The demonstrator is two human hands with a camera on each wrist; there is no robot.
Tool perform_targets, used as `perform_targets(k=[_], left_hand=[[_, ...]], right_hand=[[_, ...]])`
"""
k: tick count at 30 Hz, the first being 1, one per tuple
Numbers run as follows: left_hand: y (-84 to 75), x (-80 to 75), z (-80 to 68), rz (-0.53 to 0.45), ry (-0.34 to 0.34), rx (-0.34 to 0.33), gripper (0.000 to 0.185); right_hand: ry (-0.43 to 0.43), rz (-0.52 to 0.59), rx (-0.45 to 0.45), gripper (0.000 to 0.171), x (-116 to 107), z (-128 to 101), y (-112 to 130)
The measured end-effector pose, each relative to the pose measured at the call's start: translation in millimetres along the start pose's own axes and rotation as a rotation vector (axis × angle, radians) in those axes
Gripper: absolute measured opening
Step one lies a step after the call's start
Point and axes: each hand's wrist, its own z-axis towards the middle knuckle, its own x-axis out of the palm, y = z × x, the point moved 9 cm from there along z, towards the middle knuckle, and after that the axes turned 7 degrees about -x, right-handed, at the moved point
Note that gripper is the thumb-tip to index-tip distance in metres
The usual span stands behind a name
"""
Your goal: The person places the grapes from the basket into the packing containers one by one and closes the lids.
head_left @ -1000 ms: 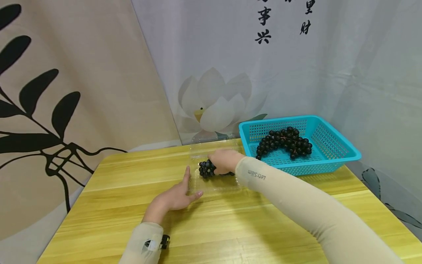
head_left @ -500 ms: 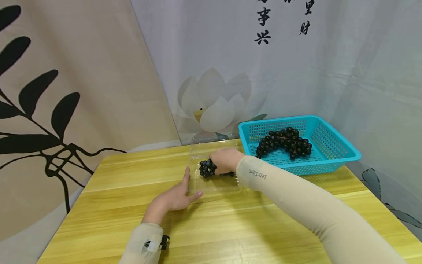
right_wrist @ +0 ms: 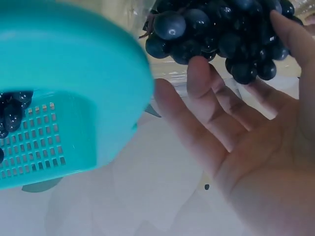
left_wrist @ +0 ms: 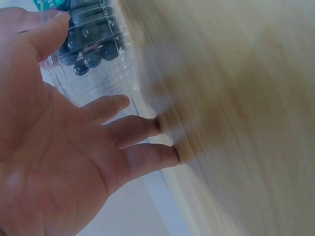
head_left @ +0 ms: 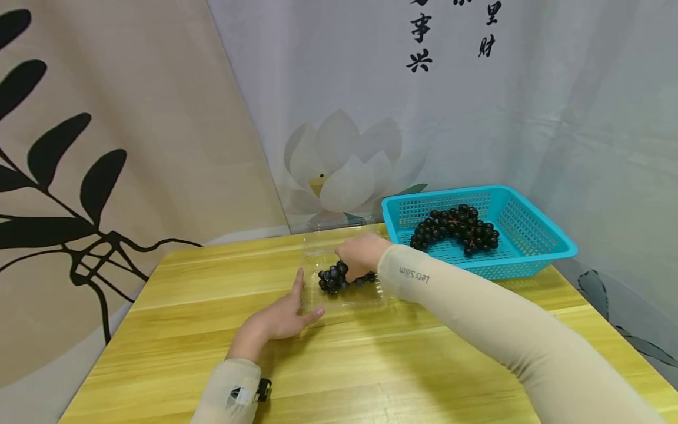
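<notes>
Head view: wooden table [head_left: 424, 365], printed curtain [head_left: 328, 70] behind; left hand [head_left: 281, 317] spread, right hand [head_left: 362, 254] gripping dark grapes [head_left: 332, 280].

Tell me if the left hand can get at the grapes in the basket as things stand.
Probably not directly: the right hand, its sleeve and the clear box lie between the left hand and the grapes in the basket.

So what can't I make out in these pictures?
- Head: part of the boxed grapes, hidden by the right hand.
- Head: the writing, cut off by the top edge.
- Left wrist: part of the box, cut off by the top edge.
- Right wrist: part of the basket, blurred, perhaps by closeness; other grapes, cut off by the left edge.
</notes>
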Motion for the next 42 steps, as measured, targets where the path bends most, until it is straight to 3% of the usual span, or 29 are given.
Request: perform_targets(k=[4, 9, 18, 25, 42], left_hand=[[0.2, 0.0, -0.6, -0.005, -0.001, 0.001, 0.111], [0.6, 1.6, -0.6, -0.008, -0.002, 0.003, 0.111], [-0.7, 1.5, -0.3, -0.004, -0.01, 0.008, 0.111], [-1.5, 1.8, 0.2, -0.01, -0.005, 0.015, 0.111], [-2.6, -0.5, -2.5, -0.011, -0.003, 0.009, 0.11]], right_hand=[[0.0, -0.004, 0.009, 0.044, -1, 0, 0], [-0.004, 0.069, 0.05, 0.029, 2, -1, -3], [-0.016, 0.143, 0.156, 0.037, 3, -1, -5], [-0.018, 0.141, 0.147, 0.041, 3, -2, -2], [-0.03, 0.084, 0.115, 0.033, -13, -11, 1]])
